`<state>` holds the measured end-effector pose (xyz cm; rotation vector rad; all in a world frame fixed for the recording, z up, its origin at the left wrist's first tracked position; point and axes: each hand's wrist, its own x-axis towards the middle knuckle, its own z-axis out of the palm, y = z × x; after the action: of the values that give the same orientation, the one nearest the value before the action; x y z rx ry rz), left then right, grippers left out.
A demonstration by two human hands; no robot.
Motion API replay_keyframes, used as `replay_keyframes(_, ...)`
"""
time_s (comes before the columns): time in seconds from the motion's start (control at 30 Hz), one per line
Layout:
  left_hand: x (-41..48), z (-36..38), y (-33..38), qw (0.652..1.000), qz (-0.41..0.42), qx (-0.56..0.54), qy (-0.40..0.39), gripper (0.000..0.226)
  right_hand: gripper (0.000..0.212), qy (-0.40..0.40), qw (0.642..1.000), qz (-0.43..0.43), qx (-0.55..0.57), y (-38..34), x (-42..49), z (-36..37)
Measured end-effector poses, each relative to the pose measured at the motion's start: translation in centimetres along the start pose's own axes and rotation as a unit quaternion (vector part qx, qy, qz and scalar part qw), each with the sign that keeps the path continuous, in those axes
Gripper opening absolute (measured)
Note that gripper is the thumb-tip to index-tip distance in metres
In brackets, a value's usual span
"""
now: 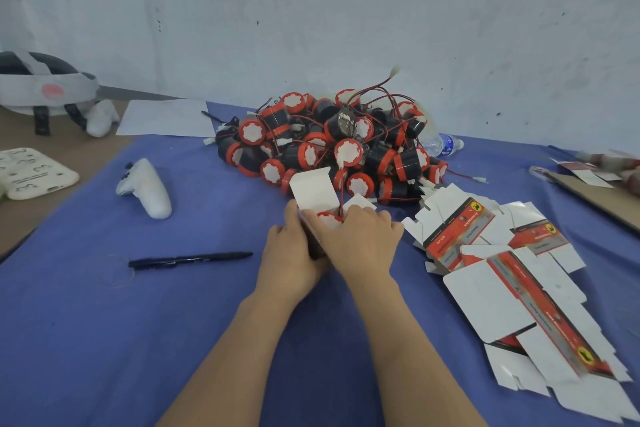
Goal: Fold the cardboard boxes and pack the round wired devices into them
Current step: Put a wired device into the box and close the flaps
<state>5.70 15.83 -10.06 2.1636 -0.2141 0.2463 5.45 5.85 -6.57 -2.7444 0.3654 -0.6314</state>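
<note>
I have the box [311, 189] standing on the blue tabletop [138, 322], just in front of the pile of round devices [332, 142], with its lid flap up and open. The left hand [289, 250] is wrapped round the box's left wall, fingers clamped on it. The right hand [360, 239] is curled over the open mouth from the right, fingers bent onto the rim. Whether they press a side flap or the device [328, 219] inside I cannot tell. That device sits red rim up in the mouth, and its red wire [341, 191] runs up out of the box toward the pile. To do this well, I'd steady the box with the left hand and seat the device fully down. Then I'd coil the whole wire inside before folding the side flaps and tucking the lid, so nothing gets pinched in the seam. The flat boxes [491, 288] lie to the right.
</note>
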Motion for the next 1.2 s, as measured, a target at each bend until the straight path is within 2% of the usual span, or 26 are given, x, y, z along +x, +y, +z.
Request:
replay_keyframes(0.1,0.1,0.0,0.0,1.000,-0.011,-0.013,-0.009,0.083,0.072,-0.018,1.000,-0.010,-0.005,-0.1,-0.1,-0.2)
replay_keyframes(0.27,0.4,-0.4,0.0,0.998,-0.049,-0.039,-0.016,0.082,0.032,-0.017,0.995,-0.097,0.019,0.3,-0.5,-1.4)
replay_keyframes(0.33,0.4,-0.6,0.1,0.997,-0.050,-0.059,-0.029,0.076,0.032,-0.045,0.991,-0.124,-0.005,0.2,-0.5,-1.6)
replay_keyframes(0.43,0.3,-0.7,0.4,0.991,-0.040,-0.120,-0.042,0.061,0.034,-0.061,0.991,-0.118,-0.008,0.1,-0.3,-1.9)
replay_keyframes(0.5,0.3,-0.9,0.8,0.982,-0.038,-0.178,-0.050,0.047,0.034,-0.069,0.992,-0.108,0.015,0.2,-0.2,-2.0)
replay_keyframes(0.6,0.2,-0.9,1.2,0.973,-0.060,-0.217,-0.047,0.037,0.035,-0.103,0.986,-0.097,0.086,0.8,0.0,-2.2)
replay_keyframes(0.67,0.1,-0.8,1.2,0.978,-0.059,-0.197,-0.029,0.033,0.029,-0.064,0.977,-0.064,0.191,1.5,0.2,-2.4)
replay_keyframes(0.77,-0.1,-0.8,1.3,0.984,-0.046,-0.164,-0.050,0.036,0.015,0.078,0.953,0.057,0.288,3.2,1.3,-2.9)
replay_keyframes(0.8,-0.1,-0.8,1.3,0.982,-0.045,-0.168,-0.080,0.036,0.018,0.091,0.948,0.097,0.289,3.8,1.8,-2.9)
replay_keyframes(0.87,-0.2,-1.1,1.5,0.972,-0.043,-0.172,-0.155,0.034,0.037,0.063,0.949,0.160,0.263,5.1,2.5,-2.6)
replay_keyframes(0.93,-0.3,-1.4,1.7,0.963,-0.053,-0.178,-0.193,0.030,0.040,0.057,0.944,0.192,0.263,5.9,2.8,-2.4)
replay_keyframes(1.07,-0.3,-1.5,1.8,0.965,-0.058,-0.176,-0.185,0.035,0.018,0.129,0.930,0.163,0.303,5.9,2.9,-3.1)
replay_keyframes(1.2,0.0,-1.2,1.7,0.976,-0.055,-0.160,-0.136,0.036,0.006,0.098,0.906,0.087,0.402,4.6,2.2,-4.5)
